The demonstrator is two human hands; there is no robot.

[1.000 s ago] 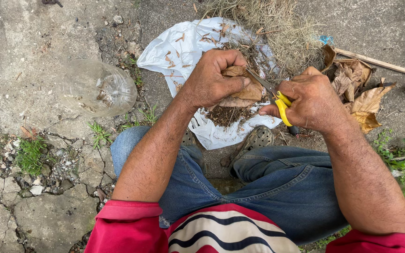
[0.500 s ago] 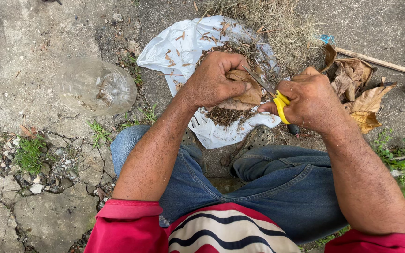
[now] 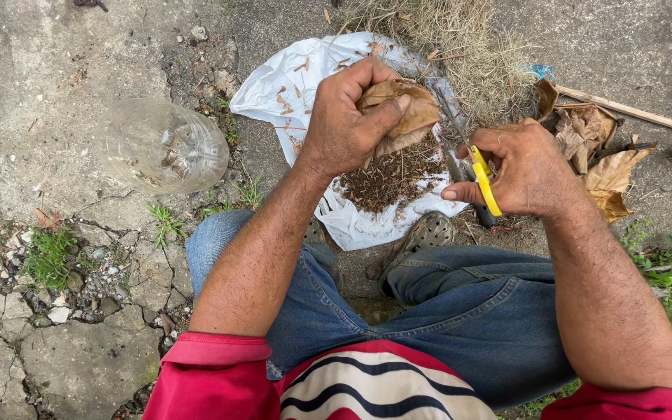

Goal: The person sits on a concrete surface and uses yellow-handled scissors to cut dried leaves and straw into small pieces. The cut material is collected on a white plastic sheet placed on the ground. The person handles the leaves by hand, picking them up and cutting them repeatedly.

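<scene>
My left hand [image 3: 349,120] grips a bunch of dry brown leaves [image 3: 402,109] over a white plastic sheet [image 3: 289,82] spread on the concrete. My right hand [image 3: 526,167] holds yellow-handled scissors [image 3: 485,179], their blades pointing up toward the leaves. A heap of fine brown leaf cuttings [image 3: 386,179] lies on the sheet just below both hands. I am squatting, with blue jeans and a grey shoe [image 3: 428,233] below the sheet.
A clear plastic bottle [image 3: 163,146] lies on its side on the cracked concrete at left. Dry leaves [image 3: 604,159] and a thin stick [image 3: 635,113] lie at right. A clump of dry grass [image 3: 453,39] sits beyond the sheet.
The scissors have drawn slightly away from the leaves, to the right. My left hand has kept the leaf bunch and shifted a little upward.
</scene>
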